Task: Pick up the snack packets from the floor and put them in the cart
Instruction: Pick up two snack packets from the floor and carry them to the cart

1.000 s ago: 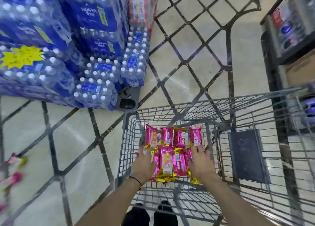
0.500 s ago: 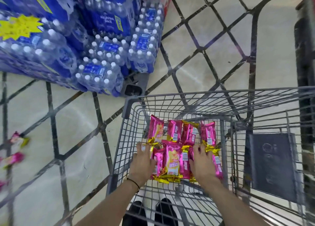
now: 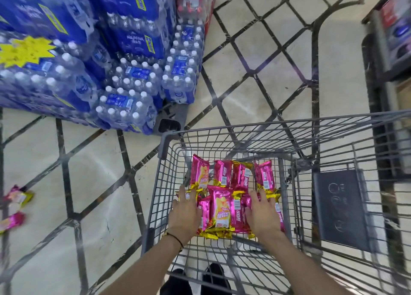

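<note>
Both hands, left hand (image 3: 185,213) and right hand (image 3: 262,214), lie flat and open on the pink snack packets (image 3: 220,208) inside the wire cart (image 3: 155,183), gripping nothing, so a careless pull could slip thin packets through its bars.

Bright even light, floor (image 3: 278,76) glare, blurred, warped edges.

You see glossy pink-and-gold foil snack packets (image 3: 220,210) inside the matt grey metal-wire cart (image 3: 155,183), which stands on polished, shiny cream floor tiles (image 3: 100,183).

Pink-and-gold snack packets (image 3: 220,208), grey wire cart (image 3: 163,143).
</note>
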A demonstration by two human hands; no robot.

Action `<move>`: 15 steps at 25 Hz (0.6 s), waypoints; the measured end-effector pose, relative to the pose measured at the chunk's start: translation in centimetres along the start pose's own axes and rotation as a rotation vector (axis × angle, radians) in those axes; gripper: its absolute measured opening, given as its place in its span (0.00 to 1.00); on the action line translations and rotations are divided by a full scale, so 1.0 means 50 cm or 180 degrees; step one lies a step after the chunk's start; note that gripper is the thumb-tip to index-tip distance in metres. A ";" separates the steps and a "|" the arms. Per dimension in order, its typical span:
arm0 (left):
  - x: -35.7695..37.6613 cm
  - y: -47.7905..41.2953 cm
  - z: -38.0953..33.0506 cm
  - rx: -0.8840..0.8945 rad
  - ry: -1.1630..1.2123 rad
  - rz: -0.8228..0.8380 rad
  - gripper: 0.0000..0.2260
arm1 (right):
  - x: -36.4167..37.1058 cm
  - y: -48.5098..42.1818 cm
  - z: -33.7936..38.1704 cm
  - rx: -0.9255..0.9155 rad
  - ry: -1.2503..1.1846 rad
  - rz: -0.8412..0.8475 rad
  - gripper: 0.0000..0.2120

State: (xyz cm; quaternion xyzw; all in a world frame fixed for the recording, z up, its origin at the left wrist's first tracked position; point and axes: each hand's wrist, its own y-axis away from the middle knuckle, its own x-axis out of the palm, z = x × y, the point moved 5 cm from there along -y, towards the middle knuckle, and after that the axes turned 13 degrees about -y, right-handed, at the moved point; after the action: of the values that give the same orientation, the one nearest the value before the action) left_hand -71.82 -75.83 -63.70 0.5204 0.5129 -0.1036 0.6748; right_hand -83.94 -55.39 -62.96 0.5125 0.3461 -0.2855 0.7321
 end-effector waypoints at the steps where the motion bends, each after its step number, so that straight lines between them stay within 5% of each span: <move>1: -0.015 0.008 -0.002 0.0026 -0.0059 -0.0025 0.26 | -0.016 0.009 0.004 0.0025 -0.0004 -0.0026 0.26; 15: -0.405 0.174 0.077 0.0872 -0.0703 -0.1079 0.22 | -0.345 0.218 0.262 -0.0615 0.0492 -0.0752 0.22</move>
State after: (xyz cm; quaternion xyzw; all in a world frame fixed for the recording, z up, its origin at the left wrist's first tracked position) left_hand -72.87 -83.11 -42.59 0.4991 0.4971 -0.3402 0.6229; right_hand -83.02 -63.30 -40.05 0.4159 0.4851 -0.2947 0.7105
